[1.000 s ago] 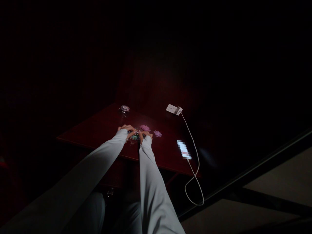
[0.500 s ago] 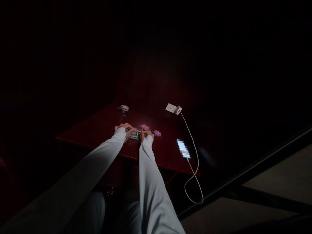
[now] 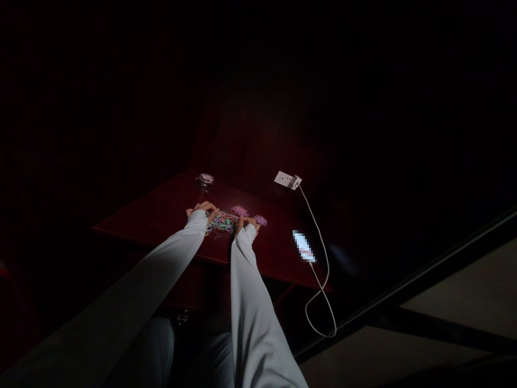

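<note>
The heap of coloured bands (image 3: 223,222) lies on the table (image 3: 159,213) between the hands, longer from left to right than from near to far. The left hand (image 3: 203,209) is at its left end, the right hand (image 3: 247,222) at its right end, about equally close. Both have bent fingers; whether either pinches a band, I cannot tell. The pink pile (image 3: 239,210) lies just beyond, nearer the right hand, the purple pile (image 3: 261,220) just to that hand's right.
</note>
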Available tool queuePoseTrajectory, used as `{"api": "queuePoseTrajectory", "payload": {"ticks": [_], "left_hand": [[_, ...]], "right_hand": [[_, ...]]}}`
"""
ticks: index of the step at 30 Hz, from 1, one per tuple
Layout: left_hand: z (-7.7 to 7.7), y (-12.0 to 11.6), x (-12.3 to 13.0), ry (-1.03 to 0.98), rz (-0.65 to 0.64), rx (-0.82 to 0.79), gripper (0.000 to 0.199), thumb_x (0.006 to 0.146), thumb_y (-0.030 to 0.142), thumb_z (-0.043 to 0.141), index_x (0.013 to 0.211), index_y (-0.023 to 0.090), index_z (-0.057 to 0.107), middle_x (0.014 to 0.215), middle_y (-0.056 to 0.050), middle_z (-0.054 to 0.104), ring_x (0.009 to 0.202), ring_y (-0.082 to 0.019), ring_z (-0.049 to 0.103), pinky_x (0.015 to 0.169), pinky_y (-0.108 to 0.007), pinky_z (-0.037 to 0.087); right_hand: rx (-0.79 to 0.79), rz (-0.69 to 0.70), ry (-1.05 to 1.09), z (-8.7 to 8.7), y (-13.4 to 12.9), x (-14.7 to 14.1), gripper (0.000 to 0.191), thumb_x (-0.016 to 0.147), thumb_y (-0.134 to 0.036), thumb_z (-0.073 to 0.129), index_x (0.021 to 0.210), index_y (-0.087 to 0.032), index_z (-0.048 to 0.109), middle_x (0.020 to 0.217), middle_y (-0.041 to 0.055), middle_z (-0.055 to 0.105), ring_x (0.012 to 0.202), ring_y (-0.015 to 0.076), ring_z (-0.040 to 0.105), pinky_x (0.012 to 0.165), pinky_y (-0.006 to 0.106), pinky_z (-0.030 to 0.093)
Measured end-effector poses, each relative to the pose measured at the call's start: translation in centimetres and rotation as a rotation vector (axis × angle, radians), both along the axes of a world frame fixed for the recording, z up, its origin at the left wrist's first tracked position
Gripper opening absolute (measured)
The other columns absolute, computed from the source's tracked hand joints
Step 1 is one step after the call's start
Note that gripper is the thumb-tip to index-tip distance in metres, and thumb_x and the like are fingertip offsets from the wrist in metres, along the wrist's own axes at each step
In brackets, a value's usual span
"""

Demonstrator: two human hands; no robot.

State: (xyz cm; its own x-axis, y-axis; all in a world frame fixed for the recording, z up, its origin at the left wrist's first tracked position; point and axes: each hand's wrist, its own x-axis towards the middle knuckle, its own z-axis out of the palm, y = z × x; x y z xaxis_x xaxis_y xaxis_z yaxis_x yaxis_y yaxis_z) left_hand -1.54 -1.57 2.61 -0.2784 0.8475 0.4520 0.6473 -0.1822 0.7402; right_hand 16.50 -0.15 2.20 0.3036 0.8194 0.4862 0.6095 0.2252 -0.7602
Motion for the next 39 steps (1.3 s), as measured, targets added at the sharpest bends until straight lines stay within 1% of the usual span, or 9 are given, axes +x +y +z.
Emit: {"api": "queuePoseTrajectory", "payload": {"ticks": [2, 6, 9, 12, 17, 25, 32, 35, 39], "left_hand": [[0.2, -0.2, 0.0, 0.004, -0.005, -0.002, 0.023, 0.106, 0.035, 0.06, 0.093, 0.026, 0.077, 0.115, -0.001, 0.081, 0.101, -0.023, 0.066, 0.1, -0.044, 0.033], [0.3, -0.2, -0.2, 0.017, -0.018, -0.003, 0.025, 0.106, 0.036, 0.058, 0.094, 0.026, 0.077, 0.118, -0.002, 0.081, 0.101, -0.024, 0.066, 0.099, -0.045, 0.033], [0.1, 0.1, -0.2, 0.035, -0.032, -0.003, 0.024, 0.106, 0.036, 0.059, 0.094, 0.026, 0.077, 0.116, -0.001, 0.082, 0.101, -0.024, 0.065, 0.098, -0.045, 0.033], [-0.3, 0.4, -0.1, 0.084, -0.075, -0.026, 0.02, 0.104, 0.034, 0.064, 0.092, 0.026, 0.077, 0.114, -0.001, 0.083, 0.107, -0.025, 0.065, 0.098, -0.044, 0.032], [-1.1, 1.0, 0.0, 0.16, -0.153, -0.024, 0.017, 0.104, 0.038, 0.068, 0.094, 0.029, 0.078, 0.12, 0.0, 0.084, 0.117, -0.026, 0.064, 0.101, -0.044, 0.029], [-2.0, 2.3, 0.0, 0.154, -0.152, -0.061, 0.013, 0.097, 0.04, 0.074, 0.091, 0.03, 0.079, 0.115, 0.0, 0.084, 0.111, -0.026, 0.063, 0.099, -0.044, 0.032], [-2.2, 2.4, -0.1, 0.14, -0.156, -0.03, 0.013, 0.095, 0.039, 0.074, 0.09, 0.03, 0.081, 0.114, -0.001, 0.084, 0.105, -0.027, 0.065, 0.1, -0.047, 0.035], [-2.1, 2.3, -0.1, 0.143, -0.154, -0.044, 0.011, 0.095, 0.039, 0.075, 0.09, 0.031, 0.081, 0.114, 0.001, 0.084, 0.105, -0.026, 0.065, 0.1, -0.045, 0.034], [-2.0, 2.4, -0.1, 0.148, -0.144, -0.068, 0.01, 0.096, 0.039, 0.076, 0.091, 0.031, 0.081, 0.113, 0.002, 0.083, 0.107, -0.025, 0.065, 0.099, -0.044, 0.033]], "right_hand": [[0.041, 0.019, 0.003, 0.0, -0.7, 0.0, 0.027, 0.106, -0.036, 0.059, 0.087, -0.023, 0.073, 0.112, 0.0129, 0.077, 0.115, 0.0325, 0.06, 0.101, 0.047, 0.046], [0.048, 0.048, 0.019, 0.3, -1.5, 0.1, 0.03, 0.107, -0.04, 0.057, 0.087, -0.024, 0.073, 0.112, 0.0136, 0.076, 0.115, 0.0333, 0.06, 0.102, 0.048, 0.046], [0.052, 0.087, 0.007, 0.5, -0.9, 0.1, 0.03, 0.105, -0.04, 0.06, 0.082, -0.025, 0.072, 0.106, 0.0115, 0.076, 0.112, 0.0316, 0.06, 0.102, 0.046, 0.048], [0.038, 0.17, -0.067, 0.6, 0.1, -0.1, 0.028, 0.101, -0.037, 0.068, 0.075, -0.025, 0.071, 0.098, 0.0084, 0.076, 0.107, 0.029, 0.06, 0.099, 0.042, 0.049], [0.011, 0.256, -0.127, 0.0, 0.9, -0.5, 0.027, 0.097, -0.035, 0.075, 0.072, -0.024, 0.074, 0.091, 0.0059, 0.077, 0.099, 0.0254, 0.062, 0.093, 0.036, 0.052], [0.015, 0.276, -0.113, -0.8, 1.3, -0.2, 0.027, 0.097, -0.038, 0.076, 0.073, -0.026, 0.077, 0.089, 0.0034, 0.078, 0.094, 0.0229, 0.062, 0.089, 0.032, 0.054], [-0.034, 0.267, -0.113, -1.0, 2.2, -0.1, 0.031, 0.102, -0.033, 0.067, 0.072, -0.027, 0.074, 0.088, 0.0052, 0.075, 0.095, 0.0241, 0.064, 0.095, 0.036, 0.054], [-0.057, 0.269, -0.091, -1.0, 2.2, -0.2, 0.028, 0.098, -0.031, 0.069, 0.071, -0.027, 0.074, 0.088, 0.006, 0.076, 0.096, 0.0251, 0.064, 0.093, 0.036, 0.055], [-0.046, 0.272, -0.081, -1.1, 2.1, -0.2, 0.022, 0.094, -0.031, 0.074, 0.072, -0.027, 0.076, 0.088, 0.004, 0.077, 0.095, 0.0244, 0.065, 0.09, 0.034, 0.056]]}}
